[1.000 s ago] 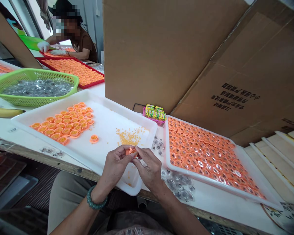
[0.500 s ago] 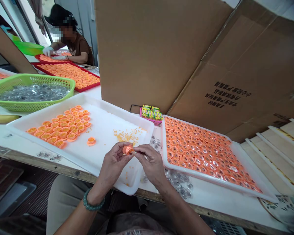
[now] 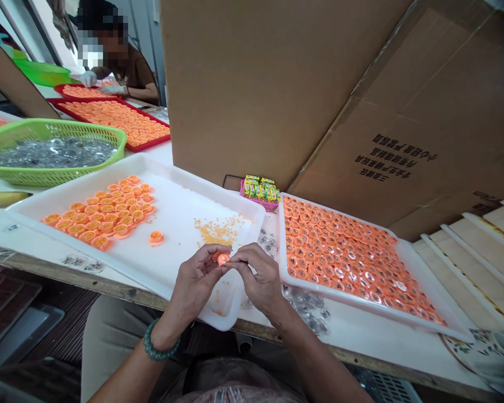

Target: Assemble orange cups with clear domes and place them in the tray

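Note:
Over the near right corner of the white tray (image 3: 180, 190), my left hand (image 3: 198, 274) grips a small orange plastic cup (image 3: 223, 258) with a wide rim between thumb and fingers. My right hand (image 3: 260, 277) is closed, its thumb and fingertips pinching at the right edge of the same cup; whether they hold a smaller part too is hidden. Small yellow beads (image 3: 216, 230) lie scattered in the tray just beyond my hands. Orange cups with yellow contents (image 3: 105, 210) stand in a cluster at the tray's left, and a single cup (image 3: 155, 238) sits apart.
To the right is a white tray of finished-looking orange pieces (image 3: 344, 252) with clear tops. Clear plastic parts (image 3: 308, 313) lie between the trays; more fill a green basket (image 3: 54, 176). Cardboard (image 3: 269, 84) walls the back. A gloved co-worker (image 3: 136, 70) sits behind red trays (image 3: 151, 144).
The cup has turned in my fingers, so its opening, facing me before, no longer shows clearly. Both hands stay in nearly the same place. The camera view has shifted slightly.

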Motion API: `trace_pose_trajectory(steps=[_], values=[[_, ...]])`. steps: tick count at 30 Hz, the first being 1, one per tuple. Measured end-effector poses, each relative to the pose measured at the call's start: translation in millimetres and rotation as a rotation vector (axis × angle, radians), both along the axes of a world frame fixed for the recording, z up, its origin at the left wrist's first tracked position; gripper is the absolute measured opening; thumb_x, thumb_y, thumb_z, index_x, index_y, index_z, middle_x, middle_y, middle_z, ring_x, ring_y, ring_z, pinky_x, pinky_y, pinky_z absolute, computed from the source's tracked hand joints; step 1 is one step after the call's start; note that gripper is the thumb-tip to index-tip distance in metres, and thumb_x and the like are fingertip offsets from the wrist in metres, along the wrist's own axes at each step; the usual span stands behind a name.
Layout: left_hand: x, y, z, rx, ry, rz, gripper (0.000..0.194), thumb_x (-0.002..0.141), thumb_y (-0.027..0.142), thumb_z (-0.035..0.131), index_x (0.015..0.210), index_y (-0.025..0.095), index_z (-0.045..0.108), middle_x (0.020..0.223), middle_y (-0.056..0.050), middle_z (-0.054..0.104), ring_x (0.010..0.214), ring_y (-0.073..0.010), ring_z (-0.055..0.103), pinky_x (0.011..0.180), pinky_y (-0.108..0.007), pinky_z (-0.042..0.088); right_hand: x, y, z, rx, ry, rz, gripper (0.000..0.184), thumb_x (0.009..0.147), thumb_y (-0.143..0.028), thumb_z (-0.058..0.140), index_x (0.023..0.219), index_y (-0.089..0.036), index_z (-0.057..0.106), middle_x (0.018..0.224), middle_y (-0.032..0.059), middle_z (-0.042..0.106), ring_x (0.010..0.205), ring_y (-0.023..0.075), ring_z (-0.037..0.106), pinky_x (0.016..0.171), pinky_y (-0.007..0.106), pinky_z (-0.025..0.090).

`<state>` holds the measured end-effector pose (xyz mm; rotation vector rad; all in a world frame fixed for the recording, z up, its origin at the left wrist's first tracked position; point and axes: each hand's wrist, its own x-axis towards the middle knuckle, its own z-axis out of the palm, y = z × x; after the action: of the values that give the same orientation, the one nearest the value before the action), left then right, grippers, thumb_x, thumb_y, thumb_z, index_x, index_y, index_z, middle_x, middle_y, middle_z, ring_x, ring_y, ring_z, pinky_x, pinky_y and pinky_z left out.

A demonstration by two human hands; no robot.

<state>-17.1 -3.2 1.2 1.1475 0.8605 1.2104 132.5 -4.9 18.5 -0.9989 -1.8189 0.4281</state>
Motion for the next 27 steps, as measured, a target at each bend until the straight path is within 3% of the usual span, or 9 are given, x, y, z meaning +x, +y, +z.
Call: trace_pose_trajectory(steps=[4,10,13,21,24,27], values=[[-0.5,0.0,-2.6,-0.019,0.020,-0.028,0.027,0.074,0.025,0.068,0.100,0.022,0.060,0.090,0.000,0.064,0.086,-0.0137,0.059,0.078,-0.024,0.046,3.5,3.3,0.8,-0.097,-0.003,0.049,0.009,0.085,-0.014,0.053,0.079,-0.018,0.059,0.078,0.0026,0.057,0.076,0.0138,0.055,0.069,0.027,0.044],[0.6,-0.1,3.6,-0.105,-0.010,-0.061,0.027,0.070,0.025,0.072,0.094,0.020,0.061,0.087,0.000,0.067,0.080,-0.0130,0.060,0.074,-0.023,0.048,6.8,7.6,-2.0,-0.400,0.116,0.095,0.008,0.082,-0.020,0.058,0.074,-0.018,0.058,0.073,-0.0010,0.056,0.068,0.0113,0.053,0.065,0.024,0.043],[1.2,0.9,5.5,-0.143,-0.063,-0.044,0.031,0.068,0.023,0.074,0.095,0.020,0.062,0.087,-0.001,0.068,0.081,-0.0136,0.061,0.075,-0.023,0.048,5.8,5.7,-2.2,-0.435,0.189,0.086,0.010,0.084,-0.022,0.055,0.078,-0.018,0.061,0.074,-0.0007,0.056,0.068,0.0110,0.053,0.064,0.024,0.044],[-1.9,2.2,9.4,-0.212,-0.162,-0.021,0.034,0.077,0.029,0.064,0.110,0.019,0.063,0.101,-0.006,0.069,0.098,-0.0192,0.059,0.086,-0.029,0.046,1.6,-6.5,1.9,-0.228,0.091,0.050,0.020,0.083,-0.025,0.059,0.103,-0.021,0.062,0.093,0.0044,0.062,0.078,0.0133,0.056,0.069,0.027,0.047],[-1.3,3.0,9.4,-0.243,-0.168,-0.003,0.035,0.080,0.034,0.060,0.111,0.018,0.064,0.106,-0.007,0.068,0.101,-0.0205,0.058,0.088,-0.030,0.046,-6.8,-7.6,-5.4,-0.098,0.003,-0.102,0.030,0.075,-0.029,0.069,0.103,-0.020,0.061,0.093,0.0052,0.062,0.079,0.0157,0.056,0.070,0.030,0.048],[0.3,4.1,7.1,-0.262,-0.150,0.028,0.036,0.078,0.035,0.062,0.111,0.019,0.064,0.107,-0.006,0.068,0.103,-0.0206,0.057,0.086,-0.029,0.047,-18.0,-5.5,-14.1,0.045,-0.051,-0.250,0.026,0.075,-0.026,0.069,0.097,-0.018,0.060,0.089,0.0059,0.063,0.082,0.0177,0.057,0.072,0.032,0.049]])
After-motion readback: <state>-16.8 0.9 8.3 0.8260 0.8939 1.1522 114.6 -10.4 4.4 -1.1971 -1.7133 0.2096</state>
